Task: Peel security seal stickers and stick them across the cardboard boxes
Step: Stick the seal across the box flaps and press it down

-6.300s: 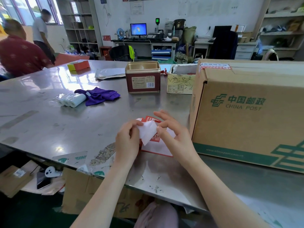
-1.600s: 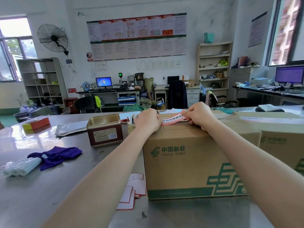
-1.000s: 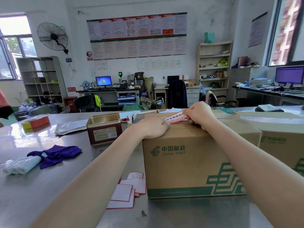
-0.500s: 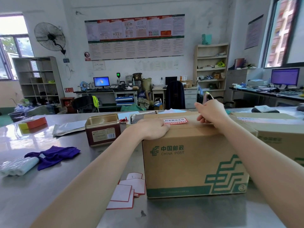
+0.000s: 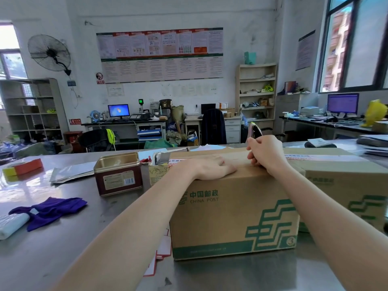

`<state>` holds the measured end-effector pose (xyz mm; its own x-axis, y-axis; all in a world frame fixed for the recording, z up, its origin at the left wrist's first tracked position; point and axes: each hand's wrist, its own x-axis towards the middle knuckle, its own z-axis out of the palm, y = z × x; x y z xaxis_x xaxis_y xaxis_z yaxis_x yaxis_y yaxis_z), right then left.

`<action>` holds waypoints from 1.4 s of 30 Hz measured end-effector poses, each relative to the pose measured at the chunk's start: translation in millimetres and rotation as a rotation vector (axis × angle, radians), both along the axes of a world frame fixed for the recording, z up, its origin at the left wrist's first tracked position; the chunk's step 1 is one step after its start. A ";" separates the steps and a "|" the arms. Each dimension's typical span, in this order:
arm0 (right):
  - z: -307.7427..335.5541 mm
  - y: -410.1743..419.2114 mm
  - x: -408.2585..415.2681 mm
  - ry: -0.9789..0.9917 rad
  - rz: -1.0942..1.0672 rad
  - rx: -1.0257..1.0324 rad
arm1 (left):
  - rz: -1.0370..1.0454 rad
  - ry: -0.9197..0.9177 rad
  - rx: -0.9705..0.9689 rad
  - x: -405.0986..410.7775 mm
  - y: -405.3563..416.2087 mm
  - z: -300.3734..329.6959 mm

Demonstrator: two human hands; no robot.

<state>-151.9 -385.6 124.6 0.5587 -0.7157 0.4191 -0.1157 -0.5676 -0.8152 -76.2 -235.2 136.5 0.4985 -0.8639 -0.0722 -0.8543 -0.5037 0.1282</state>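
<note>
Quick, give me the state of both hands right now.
Left hand: open, palm flat on the cardboard box top.
Right hand: fingers curled at the box top; holding anything cannot be told.

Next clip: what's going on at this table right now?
A person is working on a China Post cardboard box on a steel table. The left hand lies flat on the box's top near the front edge, over a red-and-white seal sticker of which only the left end shows. The right hand is curled on the top further right. Spare sticker sheets lie beside the box.
</note>
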 end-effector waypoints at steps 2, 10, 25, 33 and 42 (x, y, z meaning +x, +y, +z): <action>-1.0 -0.7 -1.0 -0.005 0.004 0.001 | -0.035 0.006 0.007 -3.1 -2.8 -1.1; -4.3 1.5 0.2 0.055 0.037 -0.274 | -0.070 0.106 -0.054 6.5 20.0 -7.4; 5.1 34.1 19.1 0.717 0.354 -0.597 | 0.112 -0.012 -0.029 48.5 26.9 -10.7; 2.6 38.9 21.1 0.715 0.320 -0.572 | 0.101 -0.109 -0.083 44.5 36.6 -15.3; -2.5 48.7 -1.7 0.649 0.249 -0.636 | 0.088 -0.247 -0.199 28.5 68.4 -28.9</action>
<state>-153.6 -336.9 122.1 0.9262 -0.2883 0.2431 -0.2543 -0.9534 -0.1622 -47.7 -166.8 107.6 0.5530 -0.8020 0.2260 -0.8264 -0.5624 0.0261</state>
